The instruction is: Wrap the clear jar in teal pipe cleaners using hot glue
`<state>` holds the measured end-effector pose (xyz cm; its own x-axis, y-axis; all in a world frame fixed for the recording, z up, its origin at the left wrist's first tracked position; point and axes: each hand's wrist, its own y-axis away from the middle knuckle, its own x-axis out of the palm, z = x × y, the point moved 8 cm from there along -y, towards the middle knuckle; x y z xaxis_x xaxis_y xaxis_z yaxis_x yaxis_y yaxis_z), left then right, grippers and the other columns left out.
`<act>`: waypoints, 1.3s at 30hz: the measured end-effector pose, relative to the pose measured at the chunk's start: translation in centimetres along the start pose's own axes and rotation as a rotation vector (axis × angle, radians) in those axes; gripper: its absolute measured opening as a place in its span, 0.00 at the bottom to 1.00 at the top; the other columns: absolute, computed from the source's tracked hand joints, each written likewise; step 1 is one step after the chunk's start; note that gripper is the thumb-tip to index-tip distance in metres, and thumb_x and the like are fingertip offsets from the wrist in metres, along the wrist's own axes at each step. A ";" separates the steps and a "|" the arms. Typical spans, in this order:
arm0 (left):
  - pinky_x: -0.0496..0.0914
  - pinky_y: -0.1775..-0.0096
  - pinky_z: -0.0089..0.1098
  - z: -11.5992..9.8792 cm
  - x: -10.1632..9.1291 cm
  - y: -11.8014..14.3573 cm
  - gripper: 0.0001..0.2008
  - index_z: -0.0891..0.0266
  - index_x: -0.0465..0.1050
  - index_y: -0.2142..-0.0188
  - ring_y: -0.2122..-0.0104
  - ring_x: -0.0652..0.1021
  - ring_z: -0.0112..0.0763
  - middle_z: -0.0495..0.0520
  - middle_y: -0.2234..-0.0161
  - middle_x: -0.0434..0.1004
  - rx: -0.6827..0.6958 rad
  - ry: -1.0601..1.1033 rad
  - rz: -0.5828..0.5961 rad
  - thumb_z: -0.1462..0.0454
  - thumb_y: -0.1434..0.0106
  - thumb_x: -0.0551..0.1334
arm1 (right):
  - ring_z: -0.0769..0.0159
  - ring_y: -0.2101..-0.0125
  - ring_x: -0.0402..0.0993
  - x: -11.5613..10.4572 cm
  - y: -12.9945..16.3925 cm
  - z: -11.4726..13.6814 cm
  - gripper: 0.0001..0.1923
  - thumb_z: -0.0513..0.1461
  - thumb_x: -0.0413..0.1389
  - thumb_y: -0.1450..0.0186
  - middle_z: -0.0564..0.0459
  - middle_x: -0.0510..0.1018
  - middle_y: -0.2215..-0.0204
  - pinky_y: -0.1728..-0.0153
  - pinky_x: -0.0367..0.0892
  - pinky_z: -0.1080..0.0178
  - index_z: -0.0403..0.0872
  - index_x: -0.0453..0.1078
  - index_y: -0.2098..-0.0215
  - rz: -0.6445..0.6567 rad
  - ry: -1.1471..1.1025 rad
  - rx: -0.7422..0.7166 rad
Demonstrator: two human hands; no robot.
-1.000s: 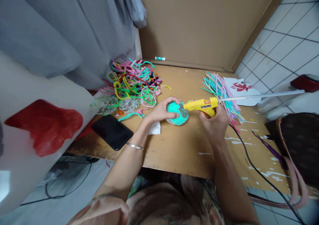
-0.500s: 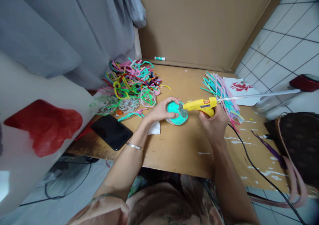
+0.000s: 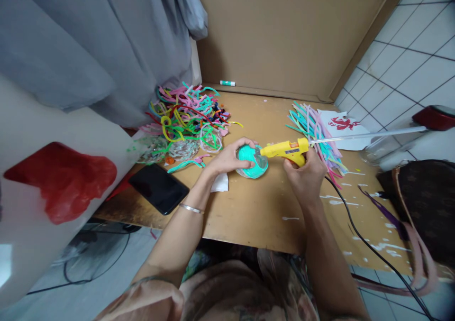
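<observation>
Head view. At centre, on or just above the worktop (image 3: 249,216) (contact not clear): a rounded turquoise piece (image 3: 256,169), closely wrapped, with a greyish, see-through patch at upper right. Clamped on its left side: the left hand (image 3: 232,157), thumb across the near face, fingers over the far edge. Closed round the handle of a yellow glue gun (image 3: 286,149): the right hand (image 3: 307,171), nozzle directed leftward at the patch, touching or just beside, impossible to tell. Projecting from the rear of the gun: a long clear glue stick (image 3: 369,135). Farther left: a tangled heap of coloured stems (image 3: 188,112); behind the gun, a pastel bundle (image 3: 307,122).

Handling, by judgement: probably light, with a soft, non-slip wrapping over a thin, smooth, stiffer shell, likely to dent under a hard squeeze. Best grasped lightly by the wrapped side opposite the nozzle, fingertips well away from the patch and a presumably hot tip. For the gun: rigid and probably light, best taken by the handle, with some rearward pull likely from the stick.
</observation>
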<state>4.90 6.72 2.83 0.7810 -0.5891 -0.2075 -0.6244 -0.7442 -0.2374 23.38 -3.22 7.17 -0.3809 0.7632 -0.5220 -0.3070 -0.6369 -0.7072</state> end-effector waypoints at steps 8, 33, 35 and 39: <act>0.65 0.44 0.43 -0.1 0.1 0.1 0.24 0.62 0.68 0.57 0.44 0.71 0.45 0.60 0.44 0.71 -0.017 -0.008 0.000 0.65 0.54 0.70 | 0.59 0.70 0.73 0.0 0.2 0.0 0.13 0.42 0.55 0.44 0.51 0.76 0.70 0.67 0.68 0.58 0.47 0.68 0.60 -0.026 -0.013 -0.024; 0.68 0.48 0.40 0.1 0.1 0.0 0.24 0.61 0.68 0.56 0.46 0.73 0.43 0.60 0.44 0.71 0.008 -0.008 0.015 0.65 0.53 0.70 | 0.58 0.72 0.72 0.2 -0.2 -1.9 0.16 0.44 0.55 0.49 0.49 0.76 0.71 0.68 0.68 0.56 0.46 0.70 0.63 -0.001 -0.005 0.170; 0.68 0.47 0.40 0.2 0.1 0.0 0.24 0.61 0.68 0.56 0.46 0.73 0.43 0.60 0.44 0.71 0.012 -0.005 0.017 0.66 0.53 0.70 | 0.58 0.72 0.72 0.4 -0.2 -2.2 0.17 0.45 0.55 0.49 0.49 0.76 0.72 0.68 0.69 0.55 0.45 0.70 0.63 0.010 -0.011 0.202; 0.67 0.46 0.42 0.4 0.1 -0.1 0.24 0.61 0.68 0.56 0.45 0.73 0.44 0.61 0.43 0.71 0.009 0.015 0.012 0.66 0.54 0.70 | 0.56 0.70 0.73 0.6 -0.2 -2.1 0.19 0.45 0.56 0.50 0.48 0.77 0.71 0.67 0.69 0.54 0.46 0.70 0.62 0.027 0.006 0.188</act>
<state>4.99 6.85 2.45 0.7737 -0.6024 -0.1961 -0.6335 -0.7345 -0.2432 24.99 -2.41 5.97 -0.3858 0.7458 -0.5430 -0.4544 -0.6659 -0.5917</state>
